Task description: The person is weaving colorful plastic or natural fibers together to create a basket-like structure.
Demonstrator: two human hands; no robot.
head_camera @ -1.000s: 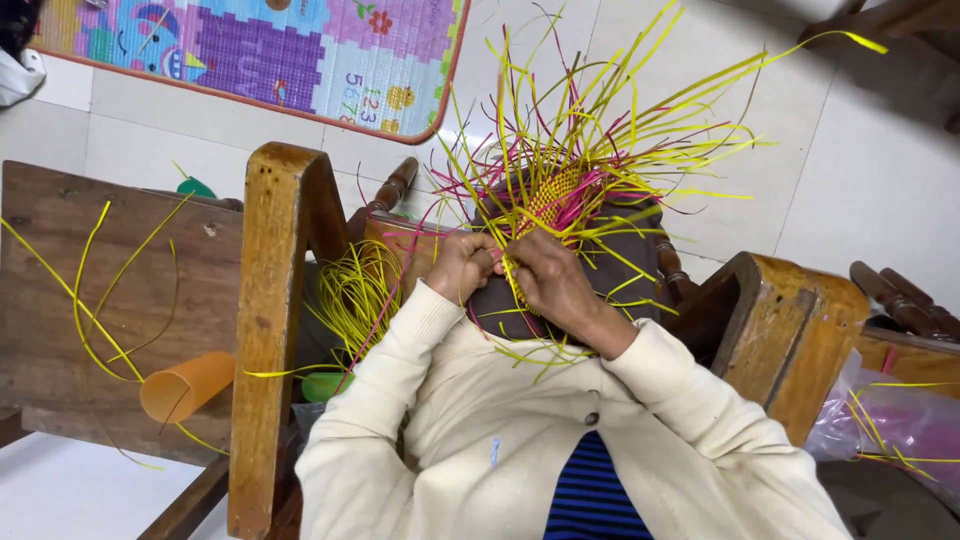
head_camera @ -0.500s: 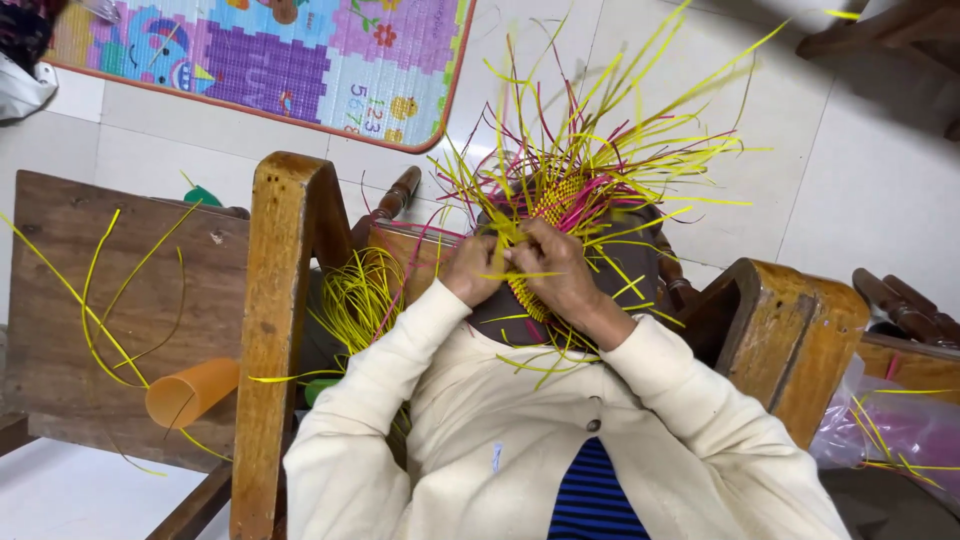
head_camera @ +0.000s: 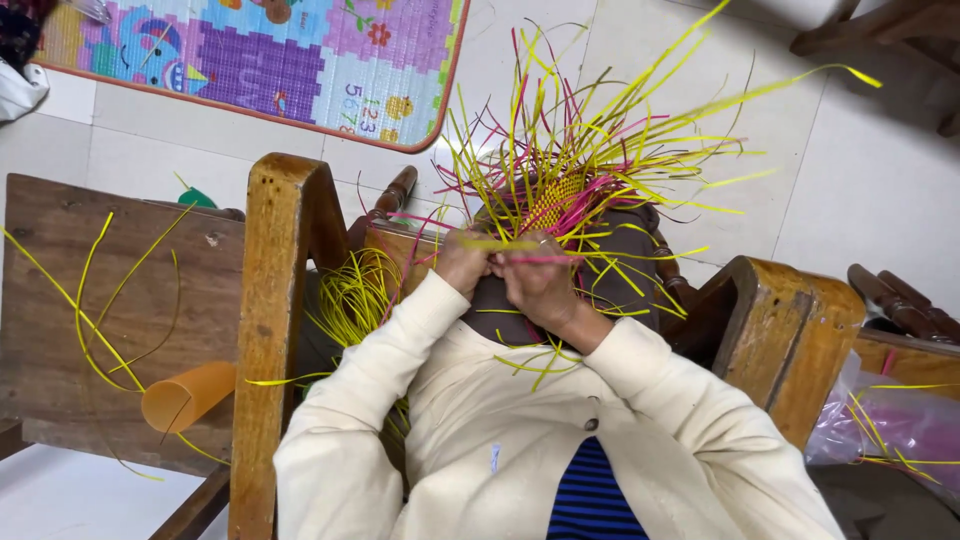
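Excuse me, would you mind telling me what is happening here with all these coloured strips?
A person in a cream cardigan sits on a wooden chair, weaving a piece of yellow and pink strips on the lap. The left hand and right hand meet at its near edge, pinching strips. Loose ends fan outward. A bundle of yellow strips lies beside the left arm, and an orange plastic cup rests on a wooden board.

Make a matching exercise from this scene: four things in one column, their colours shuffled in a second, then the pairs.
Things:
1. plastic cup
2. loose bundle of strips beside the chair arm
3. person's cardigan sleeve
4. plastic bag at the right edge

Colours:
A. cream
B. pink
C. orange
D. yellow

Pairs: 1-C, 2-D, 3-A, 4-B
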